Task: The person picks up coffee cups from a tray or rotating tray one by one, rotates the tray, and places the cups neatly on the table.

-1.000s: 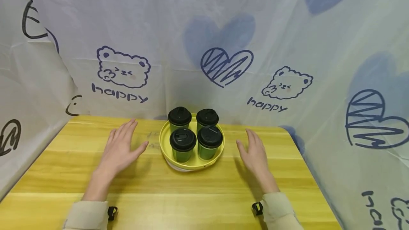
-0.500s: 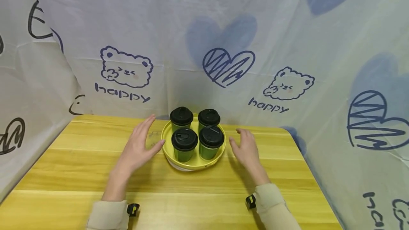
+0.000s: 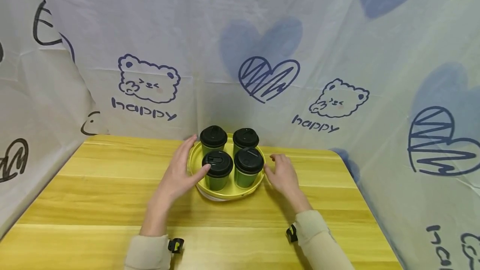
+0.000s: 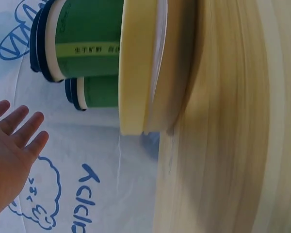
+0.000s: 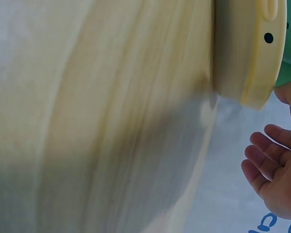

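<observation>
Several green paper cups with black lids stand on a round yellow tray (image 3: 234, 196): two in front, a left cup (image 3: 217, 181) and a right cup (image 3: 245, 179), and others behind. My left hand (image 3: 177, 180) is at the tray's left side, fingers spread and thumb overlapping the front left cup in the head view. In the left wrist view that hand (image 4: 9, 160) has straight fingers, apart from the cups. My right hand (image 3: 285, 176) is on the tray's right side, fingers loosely bent. Its thumb (image 5: 287, 92) lies right at the tray rim in the right wrist view.
The tray stands near the back edge of a yellow wood-grain table (image 3: 225, 236). Close behind and to both sides hangs a white sheet (image 3: 210, 45) printed with hearts and bears. A white layer shows under the tray. Dark bands (image 3: 176, 245) sit at both wrists.
Both hands have moved inward to the tray from either side, the left travelling farther to the right. The right fingers have bent more. Cups and tray stay in place.
</observation>
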A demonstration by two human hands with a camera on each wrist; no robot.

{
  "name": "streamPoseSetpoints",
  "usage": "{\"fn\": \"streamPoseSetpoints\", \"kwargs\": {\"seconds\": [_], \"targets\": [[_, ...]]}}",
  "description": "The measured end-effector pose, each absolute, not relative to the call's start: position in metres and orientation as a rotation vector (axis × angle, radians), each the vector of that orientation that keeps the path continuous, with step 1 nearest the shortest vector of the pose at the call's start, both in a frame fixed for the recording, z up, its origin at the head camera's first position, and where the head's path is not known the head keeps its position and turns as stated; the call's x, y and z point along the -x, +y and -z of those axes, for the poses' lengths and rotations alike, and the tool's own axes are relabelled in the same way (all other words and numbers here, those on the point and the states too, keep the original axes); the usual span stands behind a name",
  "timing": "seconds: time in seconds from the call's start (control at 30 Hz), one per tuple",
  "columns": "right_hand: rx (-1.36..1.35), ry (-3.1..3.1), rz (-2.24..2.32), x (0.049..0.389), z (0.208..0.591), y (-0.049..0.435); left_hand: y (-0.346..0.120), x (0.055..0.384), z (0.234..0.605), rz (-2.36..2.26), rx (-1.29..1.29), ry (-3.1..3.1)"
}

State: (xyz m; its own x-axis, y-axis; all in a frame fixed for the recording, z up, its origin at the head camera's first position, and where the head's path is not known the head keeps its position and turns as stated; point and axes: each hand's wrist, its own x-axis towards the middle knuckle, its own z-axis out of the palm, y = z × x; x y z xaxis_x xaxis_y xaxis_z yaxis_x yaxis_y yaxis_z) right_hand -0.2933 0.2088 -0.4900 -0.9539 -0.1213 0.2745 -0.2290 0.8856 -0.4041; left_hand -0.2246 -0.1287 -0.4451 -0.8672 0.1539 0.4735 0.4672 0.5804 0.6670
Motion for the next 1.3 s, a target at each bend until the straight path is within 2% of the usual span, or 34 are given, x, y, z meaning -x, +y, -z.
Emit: {"fn": "streamPoseSetpoints", "kwargs": {"seconds": [0.4,0.87,1.3], "targets": [[-0.319,-2.907,-0.509,0.299,0.491,0.204,-0.110,0.227,0.454,1.276,0.471,-2.564],[-0.378,-2.960,-0.255,0.302,0.495,0.201,-0.099,0.231,0.463,1.664,0.351,-2.590],[-0.392,-2.948,-0.271,0.302,0.500,0.202,-0.095,0.236,0.478,1.755,0.341,-2.558]]}}
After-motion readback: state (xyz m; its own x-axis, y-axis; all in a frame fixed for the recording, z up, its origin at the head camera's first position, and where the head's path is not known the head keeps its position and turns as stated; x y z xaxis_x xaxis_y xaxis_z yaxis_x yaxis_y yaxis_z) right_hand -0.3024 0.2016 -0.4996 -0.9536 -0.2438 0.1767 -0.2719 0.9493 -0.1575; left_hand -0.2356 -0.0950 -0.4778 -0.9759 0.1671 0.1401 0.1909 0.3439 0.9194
